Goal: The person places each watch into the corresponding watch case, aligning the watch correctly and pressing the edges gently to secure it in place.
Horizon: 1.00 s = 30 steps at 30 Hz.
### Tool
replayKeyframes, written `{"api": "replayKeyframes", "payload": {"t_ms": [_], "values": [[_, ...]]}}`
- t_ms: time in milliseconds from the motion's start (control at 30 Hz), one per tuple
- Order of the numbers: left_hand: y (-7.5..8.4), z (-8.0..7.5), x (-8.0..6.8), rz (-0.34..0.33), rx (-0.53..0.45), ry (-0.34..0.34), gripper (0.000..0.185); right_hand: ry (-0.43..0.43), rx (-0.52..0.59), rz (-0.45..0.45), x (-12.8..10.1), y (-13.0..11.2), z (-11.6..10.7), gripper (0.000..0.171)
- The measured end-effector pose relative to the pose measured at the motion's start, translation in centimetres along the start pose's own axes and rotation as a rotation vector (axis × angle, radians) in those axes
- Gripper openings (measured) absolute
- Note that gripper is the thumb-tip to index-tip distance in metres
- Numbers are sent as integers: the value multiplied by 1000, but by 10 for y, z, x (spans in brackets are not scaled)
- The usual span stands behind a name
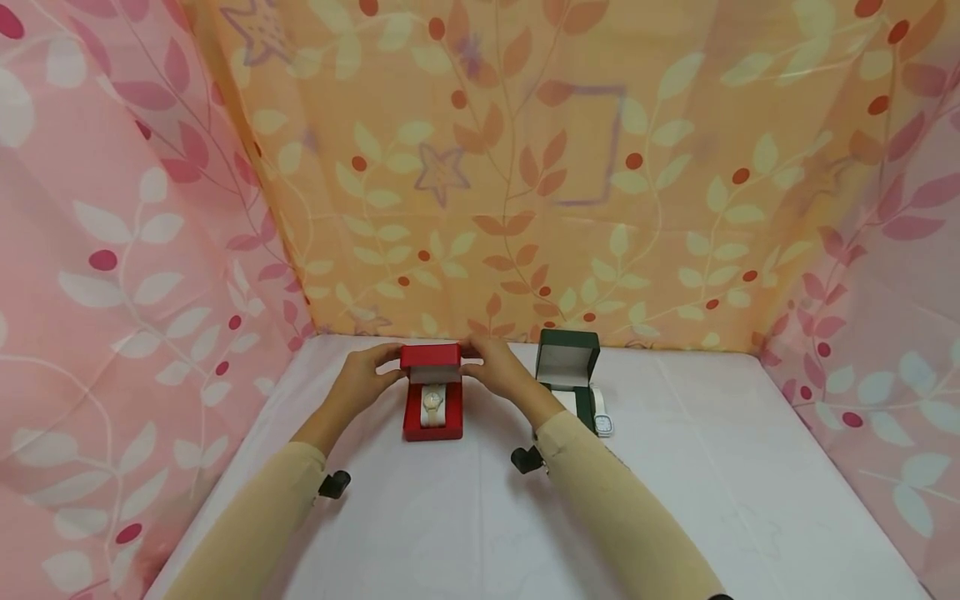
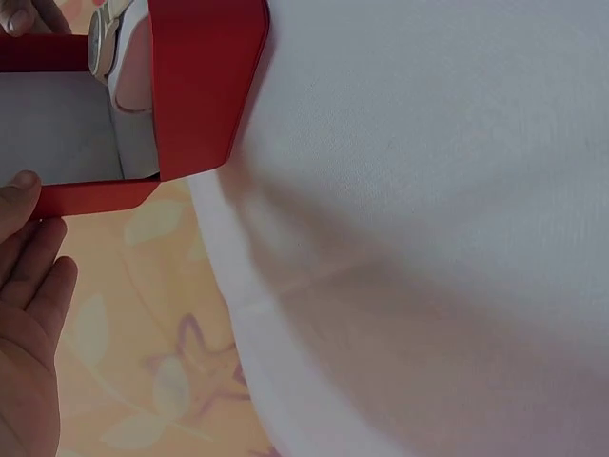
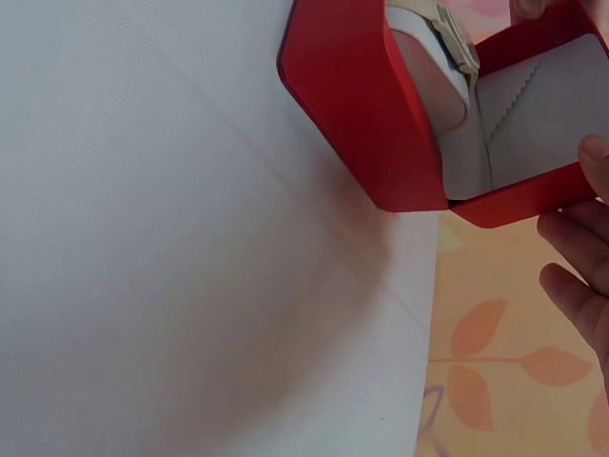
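Note:
A red watch box [image 1: 433, 434] stands on the table with its lid [image 1: 431, 356] raised. Inside, a wristwatch [image 1: 432, 402] with a pale strap is wrapped round a white cushion [image 3: 428, 71]. My left hand [image 1: 358, 385] pinches the lid's left side, thumb at the rim and fingers behind. On the lid's right side, my right hand [image 1: 497, 371] grips in the same way; its thumb [image 3: 595, 157] lies on the rim in the right wrist view. The lid's pale lining [image 2: 57, 124] shows in both wrist views.
Right of the red box stands a dark green watch box [image 1: 568, 338], lid up, with a white cushion [image 1: 564, 401] partly hidden by my right arm. A white wristwatch [image 1: 603, 423] rests against its right side. Patterned curtains [image 1: 525, 167] enclose the white-covered table [image 1: 465, 517].

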<state>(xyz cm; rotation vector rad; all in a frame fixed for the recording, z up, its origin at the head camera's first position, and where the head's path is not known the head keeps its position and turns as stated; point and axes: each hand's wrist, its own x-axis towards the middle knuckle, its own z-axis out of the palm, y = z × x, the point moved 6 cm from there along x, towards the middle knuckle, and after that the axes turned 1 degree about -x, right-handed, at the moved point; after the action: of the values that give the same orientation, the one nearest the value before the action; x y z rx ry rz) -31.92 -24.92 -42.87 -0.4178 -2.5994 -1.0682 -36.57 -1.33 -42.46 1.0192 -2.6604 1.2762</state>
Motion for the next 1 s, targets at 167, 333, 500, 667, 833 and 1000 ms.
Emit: {"api": "replayKeyframes", "payload": {"t_ms": [167,333,500,667,833,1000], "values": [[2,2,-3,1,-21,16,48,9,-19,-4,-2,-1,-2,36],[1,3,-9,-24,-6,25,48,19,-29,14,-5,2,1,35],[2,3,-13,-52,4,24,49,26,-47,34,-10,3,5,36],[2,4,-17,-77,-9,33,49,19,-51,55,-14,4,7,38],[0,5,-19,-77,-50,48,49,20,-30,64,-17,4,7,41],[-3,7,-23,-87,-182,30,53,35,4,60,-21,4,6,43]]}}
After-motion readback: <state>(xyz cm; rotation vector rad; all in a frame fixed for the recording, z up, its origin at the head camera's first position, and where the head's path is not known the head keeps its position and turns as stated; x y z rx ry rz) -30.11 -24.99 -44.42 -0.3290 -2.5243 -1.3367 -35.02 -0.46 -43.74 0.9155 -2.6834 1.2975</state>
